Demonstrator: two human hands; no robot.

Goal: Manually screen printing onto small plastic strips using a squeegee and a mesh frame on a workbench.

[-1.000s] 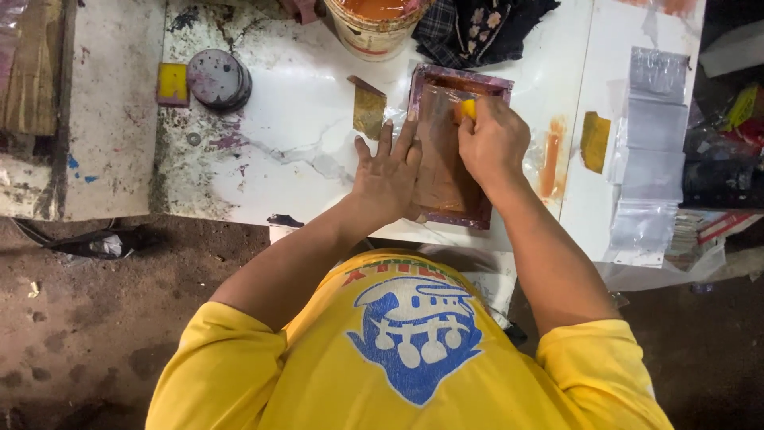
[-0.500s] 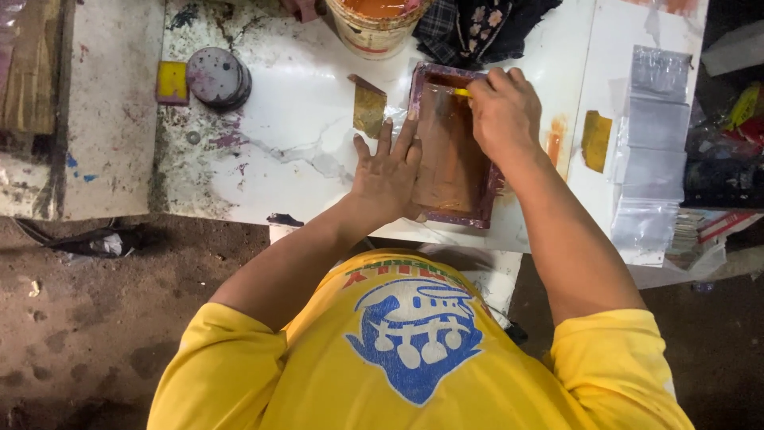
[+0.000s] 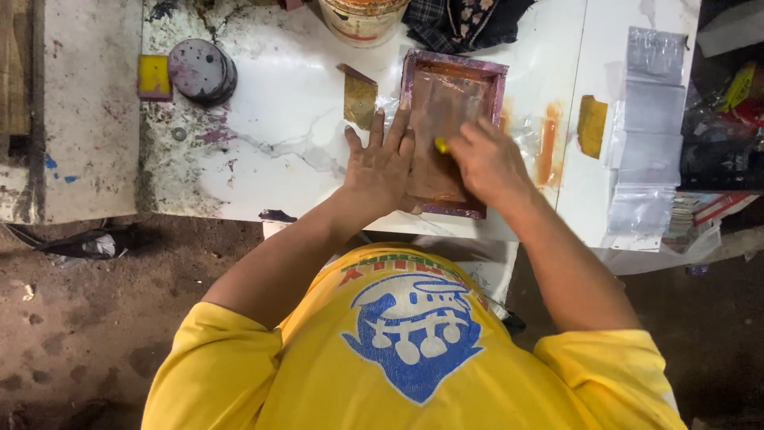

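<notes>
A small rectangular screen frame (image 3: 455,65) with a purple-stained rim and a brownish mesh lies on the white table (image 3: 270,143). My left hand (image 3: 382,159) rests flat with spread fingers on the frame's left edge. My right hand (image 3: 487,163) is closed around a small yellow squeegee (image 3: 440,146), which touches the mesh in the frame's lower half.
A brown card (image 3: 360,97) lies left of the frame. A round grey stack (image 3: 200,70) and a yellow block (image 3: 153,76) sit at far left. A paint bucket (image 3: 362,17) and dark cloth (image 3: 465,17) are behind. Clear plastic sheets (image 3: 649,127) pile up at right, beside orange smears (image 3: 549,142).
My right hand has drawn the yellow squeegee from the frame's far end down the mesh toward me. My left hand has stayed on the frame's left edge.
</notes>
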